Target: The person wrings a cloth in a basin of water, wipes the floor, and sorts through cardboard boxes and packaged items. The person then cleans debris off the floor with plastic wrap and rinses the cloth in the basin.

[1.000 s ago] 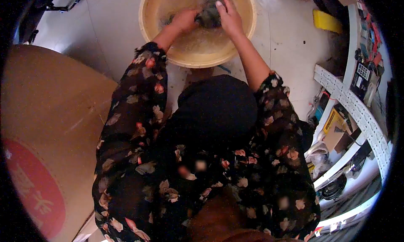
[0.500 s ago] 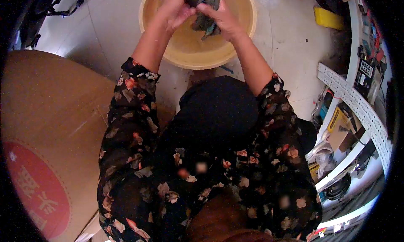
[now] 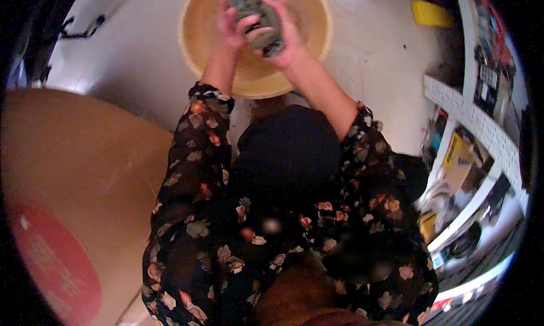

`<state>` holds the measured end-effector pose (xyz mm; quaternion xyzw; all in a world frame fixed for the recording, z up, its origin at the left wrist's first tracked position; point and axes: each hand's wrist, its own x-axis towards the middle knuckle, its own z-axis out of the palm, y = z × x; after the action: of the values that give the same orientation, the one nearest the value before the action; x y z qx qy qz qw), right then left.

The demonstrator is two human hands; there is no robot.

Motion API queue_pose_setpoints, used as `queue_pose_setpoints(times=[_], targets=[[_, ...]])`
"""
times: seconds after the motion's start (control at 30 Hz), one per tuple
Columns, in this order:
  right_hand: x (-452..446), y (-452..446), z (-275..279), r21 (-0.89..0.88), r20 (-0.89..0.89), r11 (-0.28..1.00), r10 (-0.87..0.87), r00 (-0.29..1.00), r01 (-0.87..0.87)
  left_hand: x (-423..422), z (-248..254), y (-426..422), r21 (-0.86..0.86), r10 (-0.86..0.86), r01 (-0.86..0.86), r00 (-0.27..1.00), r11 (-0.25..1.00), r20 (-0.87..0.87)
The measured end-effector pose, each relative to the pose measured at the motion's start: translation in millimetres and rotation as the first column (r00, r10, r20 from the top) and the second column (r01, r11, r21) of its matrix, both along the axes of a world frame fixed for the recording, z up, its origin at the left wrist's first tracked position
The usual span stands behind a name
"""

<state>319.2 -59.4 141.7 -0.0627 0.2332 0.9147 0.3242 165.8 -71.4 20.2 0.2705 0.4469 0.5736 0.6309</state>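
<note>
A dark grey-green cloth (image 3: 249, 1) is bunched into a thick, long wad above a yellow basin (image 3: 190, 48). My left hand (image 3: 232, 33) grips the wad from its left side, with fingers curled across the front of it. On the other side, my right hand (image 3: 290, 39) is closed round the same cloth, its lower end showing beside the palm. The basin stands on the floor and seems to hold some cloudy water. Motion blurs the fingers a little, and the top of the cloth reaches the upper edge of the view.
A big cardboard box (image 3: 85, 150) with a red oval print stands at the left. Along the right runs a white shelf unit (image 3: 476, 110) loaded with tools and small goods. A yellow object (image 3: 432, 13) lies near the shelf on the pale tiled floor (image 3: 374, 59).
The cloth's loose end hung down into the basin before; now the cloth is gathered into a compact wad between both hands. My left forearm has come closer to the right one.
</note>
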Motion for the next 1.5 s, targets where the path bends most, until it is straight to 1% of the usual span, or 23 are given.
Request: queue_pose_setpoints(times=[0.03, 0.07, 0.13, 0.17, 0.27, 0.33, 0.43, 0.53, 0.57, 0.6, 0.63, 0.67, 0.73, 0.8, 0.83, 0.93, 1.03, 1.1, 1.17, 1.27, 1.3, 1.4, 1.5], targets=[[-4, -3, 6, -0.064, -0.056, 0.998, -0.018, 0.998, 0.014, -5, 36, -3, 0.018, -0.084, 0.082, 0.988, 0.996, 0.133], [-9, -7, -6, -0.026, 0.02, 0.999, -0.027, 0.999, 0.028, 8, 58, 6, 0.281, -0.09, 0.087, 0.996, 0.956, -0.001], [-16, -10, -14, 0.052, 0.079, 0.999, 0.003, 0.997, -0.007, 20, 99, 17, 0.359, -0.185, 0.152, 0.981, 0.921, 0.058], [-20, -12, -8, 0.094, 0.056, 0.994, 0.047, 0.997, -0.052, 9, 96, 27, 0.226, -0.303, 0.263, 0.938, 0.938, 0.166], [-28, -12, -9, 0.234, 0.496, 0.944, 0.09, 0.864, -0.232, -31, 57, 72, -0.093, -0.534, 0.605, 0.756, 0.791, 0.379], [-35, -15, -3, 0.209, 0.726, 0.901, 0.116, 0.678, -0.379, -30, 71, 79, -0.205, -0.633, 0.639, 0.767, 0.741, 0.104], [-46, -18, -8, 0.277, 0.888, 0.869, -0.069, 0.454, -0.411, -14, 103, 73, -0.263, -0.677, 0.627, 0.705, 0.734, -0.211], [-51, -21, -17, 0.072, 0.997, 0.849, -0.077, 0.013, -0.524, 2, 97, 64, -0.265, -0.611, 0.567, 0.599, 0.78, -0.517], [-63, -26, -45, 0.265, 0.96, 0.894, -0.282, 0.007, -0.362, 7, 93, 60, -0.281, -0.581, 0.548, 0.51, 0.788, -0.634], [-60, -27, -45, 0.236, 0.956, 0.873, -0.288, -0.062, -0.426, 12, 97, 58, -0.294, -0.54, 0.526, 0.406, 0.798, -0.737], [-57, -29, -45, 0.201, 0.945, 0.849, -0.3, -0.132, -0.488, 20, 105, 53, -0.276, -0.416, 0.514, 0.179, 0.812, -0.892], [-53, -30, -44, 0.163, 0.926, 0.821, -0.318, -0.202, -0.548, 25, 103, 49, -0.292, -0.408, 0.495, 0.144, 0.819, -0.901], [-42, -30, -25, 0.143, 0.933, 0.812, -0.302, -0.197, -0.565, 31, 88, 43, -0.308, -0.379, 0.444, 0.08, 0.842, -0.922], [-30, -27, -60, 0.153, 0.906, 0.764, -0.362, -0.22, -0.627, 34, 62, 42, -0.187, -0.349, 0.437, 0.329, 0.88, -0.877], [-17, -24, -49, 0.152, 0.924, 0.667, -0.359, -0.135, -0.729, 34, 65, 41, -0.137, -0.336, 0.426, 0.438, 0.894, -0.834], [0, -27, -44, 0.333, 0.813, 0.636, -0.568, -0.131, -0.696, 34, 81, 37, -0.105, -0.35, 0.352, 0.762, 0.93, -0.545], [37, -22, -30, 0.216, 0.87, 0.592, -0.477, -0.121, -0.777, 35, 119, 32, -0.011, -0.165, 0.237, 0.639, 0.971, -0.751], [71, -17, -9, 0.163, 0.984, 0.715, -0.065, 0.168, -0.679, 43, 138, 20, 0.163, 0.012, 0.28, 0.471, 0.946, -0.882], [72, -18, -12, 0.075, 0.842, 0.845, 0.23, 0.487, -0.529, 61, 164, -1, 0.185, 0.053, 0.313, 0.386, 0.931, -0.921], [73, -16, 2, 0.192, 0.578, 0.942, 0.116, 0.808, -0.273, 86, 174, -16, 0.284, 0.07, 0.535, 0.386, 0.796, -0.92], [64, -17, -8, 0.264, 0.597, 0.953, -0.043, 0.801, -0.146, 87, 171, -19, 0.323, 0.081, 0.523, 0.433, 0.789, -0.898], [72, -18, 4, 0.217, 0.599, 0.968, -0.031, 0.8, -0.125, 80, 154, -9, 0.199, 0.024, 0.18, 0.682, 0.963, -0.731], [68, -20, 23, 0.133, 0.341, 0.99, 0.0, 0.94, -0.048, 74, 147, 5, 0.051, -0.163, 0.168, 0.982, 0.984, -0.098]])
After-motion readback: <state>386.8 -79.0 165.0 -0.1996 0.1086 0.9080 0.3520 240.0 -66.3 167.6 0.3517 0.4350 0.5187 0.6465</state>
